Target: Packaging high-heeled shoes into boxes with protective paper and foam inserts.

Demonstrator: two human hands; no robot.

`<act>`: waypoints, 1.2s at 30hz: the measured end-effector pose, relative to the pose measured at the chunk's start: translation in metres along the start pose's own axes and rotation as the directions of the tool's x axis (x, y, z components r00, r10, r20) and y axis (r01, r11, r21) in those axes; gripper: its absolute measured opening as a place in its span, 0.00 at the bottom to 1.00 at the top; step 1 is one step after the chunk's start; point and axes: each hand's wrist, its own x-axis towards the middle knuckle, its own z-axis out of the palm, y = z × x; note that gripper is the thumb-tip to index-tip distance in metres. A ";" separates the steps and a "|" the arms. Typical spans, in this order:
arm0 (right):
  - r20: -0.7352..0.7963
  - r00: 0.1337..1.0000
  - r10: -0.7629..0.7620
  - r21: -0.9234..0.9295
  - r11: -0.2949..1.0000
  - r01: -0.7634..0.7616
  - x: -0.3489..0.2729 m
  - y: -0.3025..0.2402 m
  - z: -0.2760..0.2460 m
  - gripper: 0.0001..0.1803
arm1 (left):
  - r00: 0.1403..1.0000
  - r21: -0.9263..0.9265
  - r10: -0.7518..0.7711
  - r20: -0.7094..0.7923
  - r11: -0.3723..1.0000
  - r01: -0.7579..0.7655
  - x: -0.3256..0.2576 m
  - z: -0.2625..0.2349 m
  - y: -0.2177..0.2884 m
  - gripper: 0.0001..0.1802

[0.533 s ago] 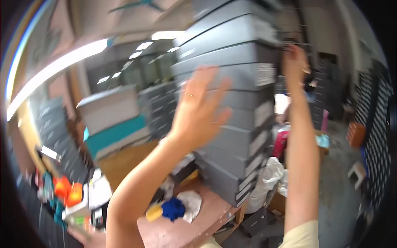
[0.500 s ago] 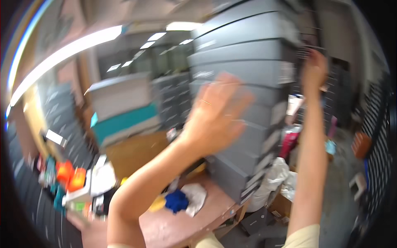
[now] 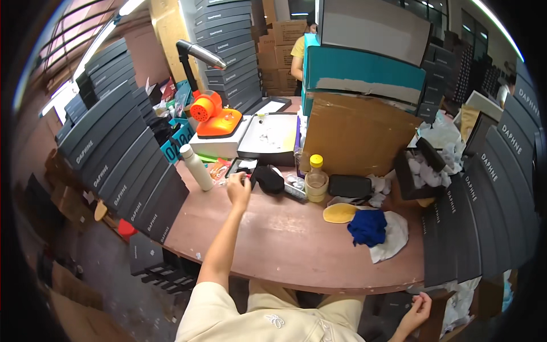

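Note:
My left hand (image 3: 239, 192) is stretched over the tabletop (image 3: 273, 239), its fingers bent together at a small black open box (image 3: 244, 165). What they hold, if anything, is too small to make out. A white bottle (image 3: 196, 167) stands to the left of this hand, and a round black pad-like thing (image 3: 269, 179) lies to its right. Down past the table's front right edge hangs my right hand (image 3: 418, 313), its fingers loosely curved and slightly apart, with nothing seen in them.
Stacks of dark shoe boxes flank the table at left (image 3: 122, 165) and right (image 3: 473, 216). An orange blower (image 3: 213, 117), a yellow-capped jar (image 3: 316, 181), a blue cloth (image 3: 367, 227) and a cardboard panel (image 3: 356, 134) are on the table. Another person (image 3: 297, 54) is behind.
The view has swung from the right-hand box stack to the table. My left hand has left that stack and reaches over the table; my right hand has dropped from raised to low beside it.

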 end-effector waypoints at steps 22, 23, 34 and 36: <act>0.422 0.818 -0.392 0.123 0.918 0.376 -0.038 -0.085 0.118 0.19 | 0.949 -0.367 0.276 0.152 0.907 -0.205 -0.001 0.044 0.052 0.21; 0.429 0.811 -0.398 0.209 0.917 0.339 -0.038 -0.104 0.118 0.23 | 0.952 -0.464 0.290 0.101 0.860 -0.213 -0.027 0.031 0.083 0.22; -0.142 0.705 -0.695 0.675 0.453 0.583 -0.030 -0.197 0.034 0.11 | 0.369 -0.901 0.855 0.363 0.423 -0.094 -0.165 -0.093 0.331 0.21; -0.137 0.753 -0.643 0.591 0.558 0.583 -0.027 -0.192 0.001 0.11 | 0.455 -0.779 0.879 -0.144 0.183 -0.600 -0.177 -0.103 0.373 0.09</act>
